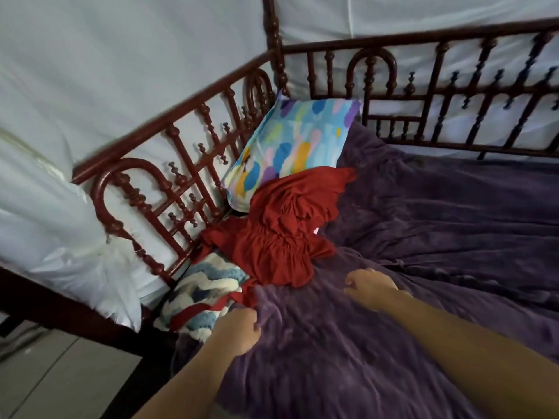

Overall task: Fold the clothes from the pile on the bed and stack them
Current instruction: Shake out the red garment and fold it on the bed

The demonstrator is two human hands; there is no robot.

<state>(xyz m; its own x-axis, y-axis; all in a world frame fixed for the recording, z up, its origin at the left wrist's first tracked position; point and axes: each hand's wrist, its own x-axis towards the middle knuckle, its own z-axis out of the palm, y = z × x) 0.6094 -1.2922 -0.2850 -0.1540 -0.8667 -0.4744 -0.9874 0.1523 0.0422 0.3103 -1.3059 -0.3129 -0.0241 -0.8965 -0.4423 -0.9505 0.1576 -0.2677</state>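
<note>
The red dress (pixel 278 237) lies in a crumpled heap near the left edge of the bed (pixel 60 309), on the purple blanket (pixel 423 237). Its upper part leans on the coloured pillow (pixel 290 146), which stands in the corner against the wooden rail (pixel 181 109). One red strip of the dress hangs over a blue and white fuzzy cloth (pixel 205 285) at the same edge.

My left hand (pixel 239 328) is low at the hem of the dress, with the fingers curled. The picture is blurred there, so I cannot tell if they pinch the red hem or only a fold of the blanket. My right hand (pixel 372 287) hovers just beside the heap, with the fingers loosely bent and holding nothing.

I think both hands are placed like this to take the dress by two points, so that it can be pulled flat onto the free middle of the bed. No folded stack is in view yet.
</note>
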